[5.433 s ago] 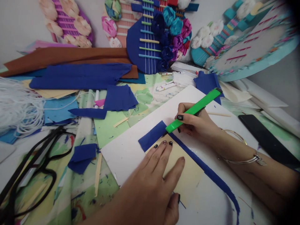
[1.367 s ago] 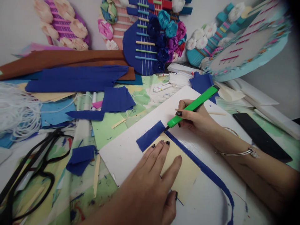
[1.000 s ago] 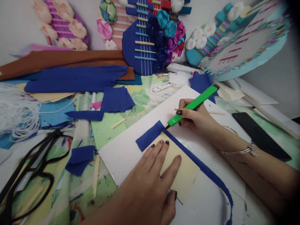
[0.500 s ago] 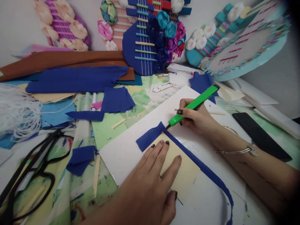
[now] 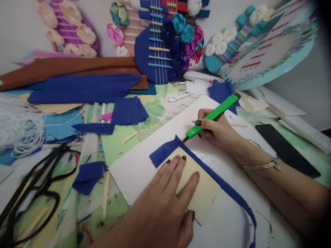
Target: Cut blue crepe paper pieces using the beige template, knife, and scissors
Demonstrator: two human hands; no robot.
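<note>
Board [image 5: 134, 172] under 2 hands [image 5: 165, 196], scrap-strewn green cloth [image 5: 117, 206], craft guitars [image 5: 143, 51] before wall [image 5: 19, 24]

I record black-framed glasses [image 5: 46, 188] and white cord [image 5: 23, 124] left of the left hand [image 5: 164, 193]; right of the right hand [image 5: 216, 129], possibly a phone [image 5: 287, 150].

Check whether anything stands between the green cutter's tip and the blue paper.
Nothing visible: the right hand holds the green cutter, its tip at the blue paper; the left hand lies on the cream card alongside.
</note>
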